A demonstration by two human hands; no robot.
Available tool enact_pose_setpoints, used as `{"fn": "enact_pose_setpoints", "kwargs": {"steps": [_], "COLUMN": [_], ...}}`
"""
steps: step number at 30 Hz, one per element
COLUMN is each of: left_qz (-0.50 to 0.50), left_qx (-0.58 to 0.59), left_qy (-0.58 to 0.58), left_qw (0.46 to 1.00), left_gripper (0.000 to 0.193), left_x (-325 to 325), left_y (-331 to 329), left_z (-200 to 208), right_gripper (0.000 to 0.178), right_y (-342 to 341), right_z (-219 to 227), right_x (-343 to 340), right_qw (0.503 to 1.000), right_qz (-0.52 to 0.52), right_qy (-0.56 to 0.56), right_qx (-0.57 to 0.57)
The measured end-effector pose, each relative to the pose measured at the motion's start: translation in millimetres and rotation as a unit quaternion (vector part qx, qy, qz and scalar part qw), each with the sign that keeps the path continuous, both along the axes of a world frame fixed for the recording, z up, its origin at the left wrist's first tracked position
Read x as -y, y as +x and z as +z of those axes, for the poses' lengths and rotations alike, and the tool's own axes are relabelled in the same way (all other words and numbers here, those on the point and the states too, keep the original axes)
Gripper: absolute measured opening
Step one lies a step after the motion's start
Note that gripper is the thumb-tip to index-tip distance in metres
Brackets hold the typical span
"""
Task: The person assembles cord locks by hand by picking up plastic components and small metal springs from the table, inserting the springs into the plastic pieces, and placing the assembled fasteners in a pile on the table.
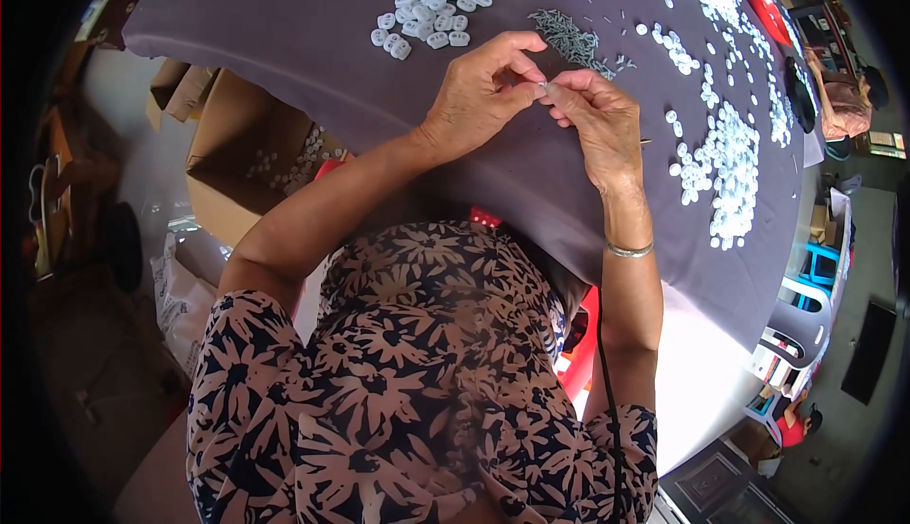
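Note:
Above the near edge of a dark cloth-covered table (379, 97), my two hands meet fingertip to fingertip. Thumb and forefinger of my left hand (474, 95) are pinched together on a small whitish piece (542, 91), mostly hidden by the fingers. The fingers of my right hand (602, 124) close on the same piece from the other side. A thin pointed tip (646, 141) sticks out past the outer side of my right hand; the rest of it is hidden. Just beyond the hands lies a heap of small grey screws (569, 38).
White oval plastic pieces (431, 14) lie grouped at the far left. Many more white pieces (730, 178) spread along the right side, with a red round object (768, 10) beyond. An open cardboard box (227, 159) holding white pieces stands left, below the table edge.

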State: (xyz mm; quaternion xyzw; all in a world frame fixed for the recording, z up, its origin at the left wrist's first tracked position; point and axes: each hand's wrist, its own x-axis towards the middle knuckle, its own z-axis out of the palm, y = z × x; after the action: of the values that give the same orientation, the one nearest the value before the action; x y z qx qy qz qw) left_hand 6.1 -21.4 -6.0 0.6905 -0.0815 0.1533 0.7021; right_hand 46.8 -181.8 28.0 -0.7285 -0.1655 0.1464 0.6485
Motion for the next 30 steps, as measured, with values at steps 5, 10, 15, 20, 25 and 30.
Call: {"fn": "enact_pose_setpoints", "kwargs": {"steps": [5, 10, 15, 20, 25, 30], "left_qz": [-0.010, -0.024, 0.008, 0.005, 0.013, 0.033], "left_qx": [0.010, -0.040, -0.037, -0.044, -0.056, -0.014], "left_qy": [-0.019, 0.002, 0.031, 0.044, 0.064, 0.090], "left_qw": [1.000, 0.999, 0.999, 0.998, 0.996, 0.995], "left_gripper": [0.036, 0.034, 0.033, 0.033, 0.033, 0.035], "left_x": [-1, -2, -2, -4, -1, 0], "left_y": [3, 1, 2, 4, 5, 5], "left_z": [-1, 4, 0, -2, 1, -1], "right_gripper": [0.008, 0.009, 0.008, 0.005, 0.004, 0.002], "right_y": [0, -1, 5, 28, 41, 36], "right_z": [-2, -2, 0, 6, 3, 10], "right_x": [0, -2, 1, 26, 34, 18], "right_qw": [1.000, 1.000, 0.999, 0.992, 0.966, 0.907], "right_qz": [0.003, -0.011, 0.019, -0.048, 0.016, 0.122], "right_qy": [0.005, 0.020, -0.025, -0.084, -0.176, -0.294], "right_qx": [-0.008, -0.016, -0.018, 0.081, 0.190, 0.277]}}
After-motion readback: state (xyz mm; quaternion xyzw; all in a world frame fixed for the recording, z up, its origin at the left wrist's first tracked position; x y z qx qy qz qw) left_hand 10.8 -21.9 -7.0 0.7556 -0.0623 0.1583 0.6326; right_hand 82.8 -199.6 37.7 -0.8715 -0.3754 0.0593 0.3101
